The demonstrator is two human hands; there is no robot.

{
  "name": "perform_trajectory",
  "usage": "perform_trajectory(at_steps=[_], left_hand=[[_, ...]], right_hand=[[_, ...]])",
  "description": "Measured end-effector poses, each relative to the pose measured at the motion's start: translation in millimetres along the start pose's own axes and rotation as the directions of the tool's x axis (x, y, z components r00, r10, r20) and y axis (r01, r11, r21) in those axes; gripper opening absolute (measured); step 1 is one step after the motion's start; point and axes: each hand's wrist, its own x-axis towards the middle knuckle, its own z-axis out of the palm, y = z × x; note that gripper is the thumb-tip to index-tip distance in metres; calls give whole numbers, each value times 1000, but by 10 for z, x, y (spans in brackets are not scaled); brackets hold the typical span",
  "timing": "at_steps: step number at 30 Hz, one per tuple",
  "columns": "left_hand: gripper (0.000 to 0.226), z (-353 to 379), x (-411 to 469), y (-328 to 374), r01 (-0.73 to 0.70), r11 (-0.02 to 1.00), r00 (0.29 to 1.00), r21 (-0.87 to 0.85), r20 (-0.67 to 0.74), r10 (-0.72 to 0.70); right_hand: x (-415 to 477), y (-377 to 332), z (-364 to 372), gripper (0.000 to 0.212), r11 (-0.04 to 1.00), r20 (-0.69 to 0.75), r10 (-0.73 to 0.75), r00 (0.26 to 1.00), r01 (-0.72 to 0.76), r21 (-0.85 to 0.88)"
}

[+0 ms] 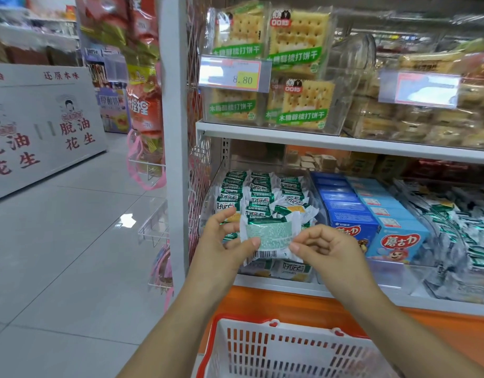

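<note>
Here, one green-and-white snack packet [270,237] is held barcode-side up by two hands. The left hand [224,241] pinches its left edge and the right hand [326,248] its right edge, each grip clamped on the wrapper. The packet hangs just in front of a clear bin [212,189] heaped with many like packets. Two rows of blue boxes [352,214] stand beside the bin, and one red-rimmed basket [243,317] sits below.

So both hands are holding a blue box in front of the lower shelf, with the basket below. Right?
Not quite. The head view shows the left hand and right hand pinching a green-and-white snack packet, not a blue box. The blue boxes sit untouched on the lower shelf. The rest holds: the basket is below.
</note>
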Motion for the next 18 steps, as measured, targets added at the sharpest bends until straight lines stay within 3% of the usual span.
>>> perform_trajectory(at_steps=[5, 7, 11, 14, 16, 18], left_hand=[[41, 9, 2, -62, 60, 991, 998, 119, 25, -63], [30, 11, 5, -67, 107, 989, 994, 101, 6, -108], [27, 28, 28, -91, 209, 978, 978, 7, 16, -209], [25, 48, 26, -86, 295, 947, 955, -124, 80, -287], [33, 43, 35, -65, 328, 921, 943, -210, 128, -307], [31, 15, 42, -40, 300, 920, 953, -251, 114, -280]], right_hand=[[-5, 44, -10, 16, 1000, 0, 13, 1000, -13, 16], [-22, 52, -30, 17, 994, 66, -54, 996, 59, -88], [-45, 52, -64, 34, 806, 356, -221, 908, 376, -458], [-4, 89, -46, 37, 681, 400, -317, 860, 500, -536], [33, 84, -44, 37, 705, 345, -323, 881, 467, -534], [98, 62, -48, 37, 802, 252, -287, 924, 376, -464]])
